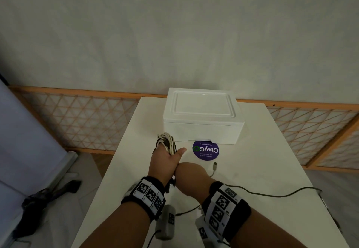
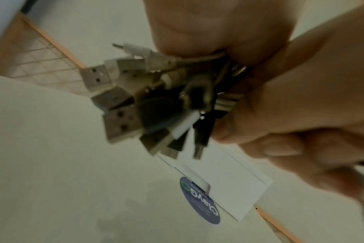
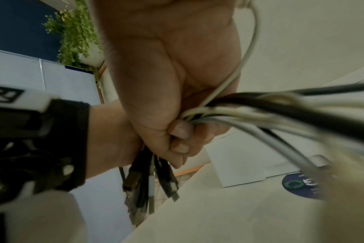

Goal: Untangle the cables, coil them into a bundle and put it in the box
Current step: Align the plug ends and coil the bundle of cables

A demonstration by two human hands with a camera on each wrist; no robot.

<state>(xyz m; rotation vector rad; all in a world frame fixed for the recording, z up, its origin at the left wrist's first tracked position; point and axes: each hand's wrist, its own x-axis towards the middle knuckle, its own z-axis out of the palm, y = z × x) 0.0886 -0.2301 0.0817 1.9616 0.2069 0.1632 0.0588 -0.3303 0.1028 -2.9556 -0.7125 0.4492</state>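
Observation:
My left hand (image 1: 167, 160) grips a coil of white and dark cables (image 1: 168, 142), looped over its fingers just left of the shut white box (image 1: 202, 112). My right hand (image 1: 191, 179) is a fist pressed against the heel of the left hand, gripping the cable strands. In the left wrist view several USB plugs (image 2: 139, 102) fan out of the grip. In the right wrist view the strands (image 3: 280, 111) run out of curled fingers (image 3: 179, 133), and plugs (image 3: 148, 184) hang below. One loose plug (image 1: 215, 166) lies on the table beside my right hand.
A round purple sticker (image 1: 205, 149) lies on the white table (image 1: 272, 160) in front of the box. A thin dark lead (image 1: 272, 195) trails to the table's right edge. A wooden lattice fence (image 1: 87, 115) stands behind, and dark gear (image 1: 44, 195) lies on the floor to the left.

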